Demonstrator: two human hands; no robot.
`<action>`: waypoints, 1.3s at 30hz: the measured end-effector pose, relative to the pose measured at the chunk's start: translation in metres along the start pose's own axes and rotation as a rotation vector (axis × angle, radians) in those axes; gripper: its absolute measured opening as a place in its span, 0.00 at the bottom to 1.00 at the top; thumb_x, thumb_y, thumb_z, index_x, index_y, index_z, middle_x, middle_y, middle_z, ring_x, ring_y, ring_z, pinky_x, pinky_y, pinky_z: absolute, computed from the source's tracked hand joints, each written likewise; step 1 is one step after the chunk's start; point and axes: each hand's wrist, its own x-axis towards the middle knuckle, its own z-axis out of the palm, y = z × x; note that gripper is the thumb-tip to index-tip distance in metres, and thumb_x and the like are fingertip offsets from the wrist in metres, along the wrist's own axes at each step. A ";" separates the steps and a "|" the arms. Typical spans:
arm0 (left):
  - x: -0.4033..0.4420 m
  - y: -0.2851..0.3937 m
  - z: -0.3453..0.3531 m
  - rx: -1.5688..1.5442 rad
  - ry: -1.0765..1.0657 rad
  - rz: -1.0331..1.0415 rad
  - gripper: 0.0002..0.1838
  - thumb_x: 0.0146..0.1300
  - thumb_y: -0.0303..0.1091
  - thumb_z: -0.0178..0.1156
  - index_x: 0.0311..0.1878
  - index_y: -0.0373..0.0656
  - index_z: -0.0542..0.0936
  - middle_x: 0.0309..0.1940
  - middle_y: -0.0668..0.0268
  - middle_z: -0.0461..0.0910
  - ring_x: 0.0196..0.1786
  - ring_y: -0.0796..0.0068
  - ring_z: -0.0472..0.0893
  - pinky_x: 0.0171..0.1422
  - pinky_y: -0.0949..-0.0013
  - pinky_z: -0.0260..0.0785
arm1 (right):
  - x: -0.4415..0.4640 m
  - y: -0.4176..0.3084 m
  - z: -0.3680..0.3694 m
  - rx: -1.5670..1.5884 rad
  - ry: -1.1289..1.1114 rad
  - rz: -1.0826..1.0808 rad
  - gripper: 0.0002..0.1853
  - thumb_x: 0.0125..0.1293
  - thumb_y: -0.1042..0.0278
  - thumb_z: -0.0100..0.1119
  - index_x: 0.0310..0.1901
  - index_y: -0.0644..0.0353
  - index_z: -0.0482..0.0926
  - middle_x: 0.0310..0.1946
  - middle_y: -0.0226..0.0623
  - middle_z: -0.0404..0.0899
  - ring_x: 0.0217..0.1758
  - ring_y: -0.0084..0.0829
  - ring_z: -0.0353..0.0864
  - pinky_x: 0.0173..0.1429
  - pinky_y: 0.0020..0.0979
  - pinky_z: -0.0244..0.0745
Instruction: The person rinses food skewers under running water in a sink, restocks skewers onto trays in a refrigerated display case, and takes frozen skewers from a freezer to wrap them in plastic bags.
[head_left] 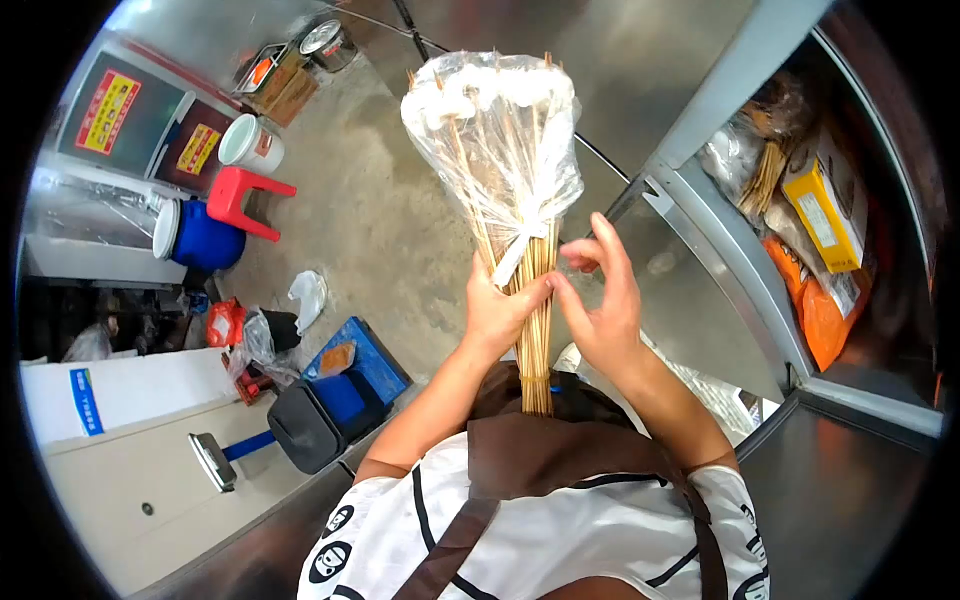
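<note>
A bundle of thin wooden sticks point(537, 340) points away from my body, its far end wrapped in a clear plastic bag point(500, 130) with whitish pieces inside. A knotted white strip of the bag point(520, 245) lies around the sticks near the middle. My left hand point(495, 310) is closed around the bundle just below the knot, thumb across the sticks. Right of the bundle, my right hand point(605, 300) has its fingers raised and apart, with the thumb tip near my left thumb; nothing shows in it.
An open cabinet point(720, 250) on the right holds a yellow box point(825, 200), an orange bag point(825, 320) and more sticks. At left are a red stool point(232, 200), a blue barrel point(208, 238), a white bucket point(250, 145) and a black scale-like device point(305, 425).
</note>
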 end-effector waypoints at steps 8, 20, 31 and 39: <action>-0.009 0.017 -0.016 0.130 0.087 0.043 0.33 0.47 0.25 0.65 0.58 0.38 0.63 0.50 0.63 0.72 0.52 0.74 0.73 0.57 0.69 0.66 | 0.048 -0.007 0.036 -0.295 -0.130 -0.323 0.30 0.53 0.81 0.56 0.60 0.67 0.62 0.33 0.43 0.74 0.33 0.39 0.73 0.38 0.36 0.70; -0.014 0.010 -0.022 -0.262 0.159 -0.350 0.22 0.53 0.20 0.62 0.47 0.40 0.63 0.29 0.64 0.74 0.22 0.77 0.75 0.23 0.74 0.69 | 0.063 -0.009 0.022 -0.274 -0.485 -0.088 0.24 0.50 0.80 0.53 0.52 0.62 0.62 0.26 0.43 0.75 0.28 0.46 0.75 0.35 0.41 0.71; -0.007 0.009 -0.034 -0.346 0.138 -0.332 0.18 0.56 0.22 0.60 0.45 0.41 0.63 0.28 0.65 0.73 0.22 0.76 0.74 0.24 0.73 0.69 | 0.034 0.005 -0.014 1.083 -0.207 0.598 0.33 0.56 0.84 0.51 0.63 0.63 0.53 0.23 0.32 0.69 0.20 0.19 0.65 0.26 0.22 0.64; -0.009 0.005 -0.030 -0.272 0.032 -0.250 0.20 0.54 0.21 0.62 0.45 0.41 0.62 0.27 0.65 0.72 0.22 0.78 0.73 0.23 0.74 0.69 | 0.069 0.007 0.034 -0.329 -0.307 -0.448 0.37 0.46 0.79 0.62 0.61 0.66 0.61 0.40 0.40 0.77 0.43 0.41 0.73 0.51 0.37 0.65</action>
